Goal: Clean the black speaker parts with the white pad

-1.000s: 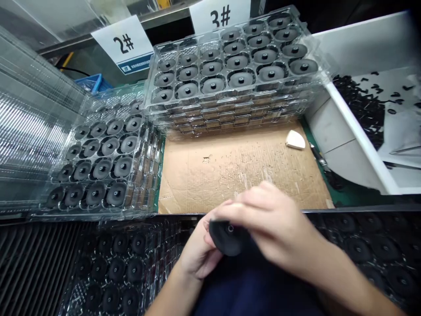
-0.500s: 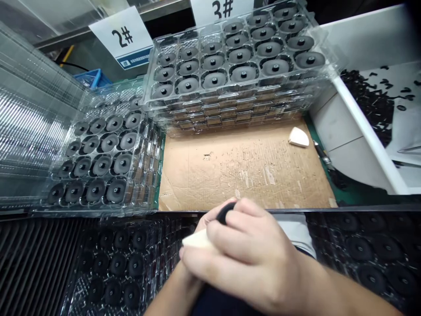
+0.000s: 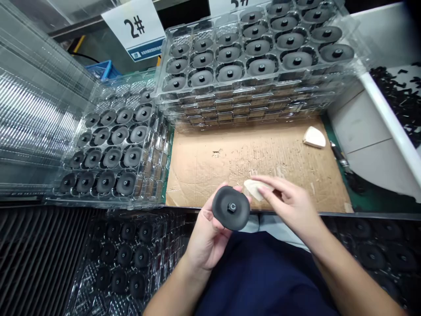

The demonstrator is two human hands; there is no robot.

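Note:
My left hand (image 3: 207, 235) grips a round black disc (image 3: 230, 213) with a small metal hub at its centre, held up over my lap at the near edge of the cardboard sheet (image 3: 253, 160). Just right of the disc, my right hand (image 3: 289, 204) pinches a small cream-white wedge-shaped piece (image 3: 255, 188) between its fingertips. The two hands are apart, with the wedge close to the disc's upper right rim.
Stacked clear trays of black discs (image 3: 259, 61) stand at the back, more trays of discs (image 3: 112, 149) at the left under a "2#" sign (image 3: 136, 28). A second white wedge (image 3: 314, 137) lies on the cardboard. A white bin (image 3: 388, 118) with small black parts is at right. Dark trays (image 3: 125, 259) lie near.
My right hand has lifted off the disc and moved right, carrying the white wedge. The disc's face with its hub now shows in my left hand. The view shifted slightly.

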